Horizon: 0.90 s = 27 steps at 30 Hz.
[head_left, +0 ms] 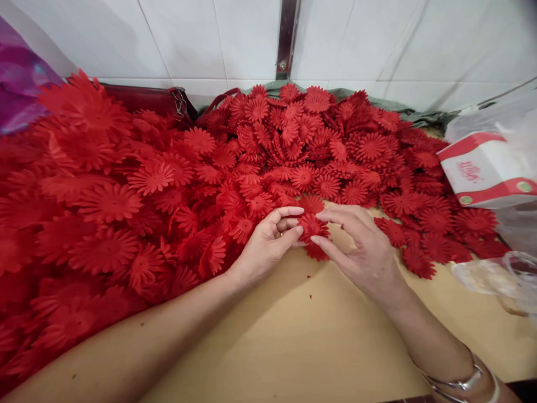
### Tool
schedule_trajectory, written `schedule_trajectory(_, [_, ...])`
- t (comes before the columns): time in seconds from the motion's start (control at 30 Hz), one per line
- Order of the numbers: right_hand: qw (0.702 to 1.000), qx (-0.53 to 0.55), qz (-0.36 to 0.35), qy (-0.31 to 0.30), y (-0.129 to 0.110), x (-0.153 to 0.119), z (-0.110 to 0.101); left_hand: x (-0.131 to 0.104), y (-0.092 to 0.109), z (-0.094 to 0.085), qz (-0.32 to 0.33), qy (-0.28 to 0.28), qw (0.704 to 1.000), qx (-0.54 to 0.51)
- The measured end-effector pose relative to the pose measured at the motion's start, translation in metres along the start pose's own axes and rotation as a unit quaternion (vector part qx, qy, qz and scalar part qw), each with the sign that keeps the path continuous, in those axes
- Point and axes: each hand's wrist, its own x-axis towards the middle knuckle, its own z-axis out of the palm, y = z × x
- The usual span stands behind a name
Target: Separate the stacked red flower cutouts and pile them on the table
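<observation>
A small red artificial flower (314,225), which looks layered, is between my two hands over the front edge of the heap. My left hand (272,238) pinches its left side between thumb and fingers. On the other side, the thumb and fingertips of my right hand (361,246) close around its right petals. More red petals show just above and below this flower. Close to both hands lies a big pile of red flower pieces (255,204). The larger, single-layer ones (104,249) are on the left, and denser, layered ones (373,145) lie at the back and right.
A red bag (138,103) with a metal clasp sits behind the pile, against the white tiled wall (247,39). Purple shiny material (20,78) is at far left. To the right stand a white and red box (486,170) and clear plastic bags (499,277). The tabletop (293,341) is pale wood.
</observation>
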Motion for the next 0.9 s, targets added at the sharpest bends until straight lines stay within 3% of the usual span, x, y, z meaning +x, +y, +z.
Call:
schedule_trajectory(0.27, [0.999,0.046,0.009,-0.005,0.0,-0.0027,0.0043,0.0002,-0.0001,-0.0004,-0.012,-0.001,1.0,-0.021])
schedule_trajectory(0.43, [1.0,0.017,0.0,0.001,-0.0006,-0.0057,0.0068,-0.0043,-0.001,0.0019,0.045,0.019,0.994,0.096])
schedule_trajectory(0.57, [0.999,0.035,0.002,-0.001,0.0004,-0.0064,0.0045,-0.0053,0.0002,0.0033,0.07,-0.029,0.985,0.152])
schedule_trajectory(0.7, [0.995,0.085,0.052,-0.005,0.0004,-0.0058,-0.0008,-0.0045,0.0,0.0039,0.087,-0.063,0.981,0.163])
schedule_trajectory(0.9, [0.977,0.159,0.138,-0.04,-0.0033,-0.0077,0.0008,-0.0084,-0.0048,0.0054,0.101,-0.059,0.976,0.186])
